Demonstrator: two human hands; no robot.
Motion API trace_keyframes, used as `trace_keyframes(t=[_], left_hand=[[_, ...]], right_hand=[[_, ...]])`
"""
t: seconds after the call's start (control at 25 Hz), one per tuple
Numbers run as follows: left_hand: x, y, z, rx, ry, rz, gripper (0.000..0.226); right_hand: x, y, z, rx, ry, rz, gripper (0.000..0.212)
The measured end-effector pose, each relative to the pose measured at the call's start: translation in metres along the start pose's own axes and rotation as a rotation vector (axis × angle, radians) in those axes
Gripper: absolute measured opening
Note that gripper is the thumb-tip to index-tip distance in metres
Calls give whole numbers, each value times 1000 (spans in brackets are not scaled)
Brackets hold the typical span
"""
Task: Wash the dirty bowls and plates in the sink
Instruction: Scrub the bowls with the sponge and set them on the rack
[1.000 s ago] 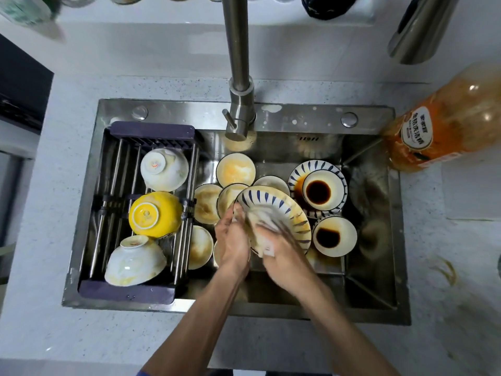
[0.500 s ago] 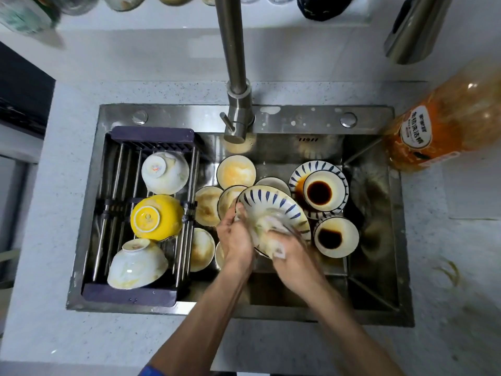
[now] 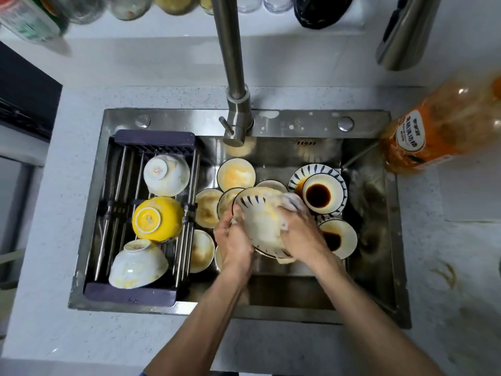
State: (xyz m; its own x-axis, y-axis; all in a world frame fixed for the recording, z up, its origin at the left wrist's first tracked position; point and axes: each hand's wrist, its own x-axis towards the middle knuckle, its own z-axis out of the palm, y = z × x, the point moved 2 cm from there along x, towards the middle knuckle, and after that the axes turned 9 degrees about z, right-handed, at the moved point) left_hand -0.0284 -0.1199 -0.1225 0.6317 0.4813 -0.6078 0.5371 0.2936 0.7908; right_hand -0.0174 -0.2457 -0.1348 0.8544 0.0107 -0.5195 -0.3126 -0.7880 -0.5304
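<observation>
— Looking at the orange bottle on the desk, can you read it?

— It has a white label with writing, too blurry to read.

— Where's the plate?

— Over the sink. The left hand grips its left edge. The right hand clutches a cloth against it.

— What changed?

— Before, the striped front faced up. Now it's tipped so the pale back shows, and the cloth has moved to the top right edge.

Left hand, right hand: both gripping.
</observation>
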Motion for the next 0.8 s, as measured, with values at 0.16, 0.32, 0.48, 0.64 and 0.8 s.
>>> trace_keyframes(t=[0.16, 0.32, 0.48, 0.64, 0.8], left_hand=[[21, 6, -3, 215, 45, -15, 34], [18, 17, -2, 240, -35, -96, 18], [8, 26, 16, 239, -298, -46, 37], [9, -12, 9, 252, -429, -72, 56], [11, -26, 10, 193, -372, -104, 44]], right_hand=[[-55, 6, 6, 139, -192, -108, 43], [-46, -3, 11, -145, 72, -261, 63], [-38, 3, -6, 283, 245, -72, 39], [-27, 26, -11, 837, 81, 393, 56], [-25, 46, -9, 1137, -9, 511, 56]])
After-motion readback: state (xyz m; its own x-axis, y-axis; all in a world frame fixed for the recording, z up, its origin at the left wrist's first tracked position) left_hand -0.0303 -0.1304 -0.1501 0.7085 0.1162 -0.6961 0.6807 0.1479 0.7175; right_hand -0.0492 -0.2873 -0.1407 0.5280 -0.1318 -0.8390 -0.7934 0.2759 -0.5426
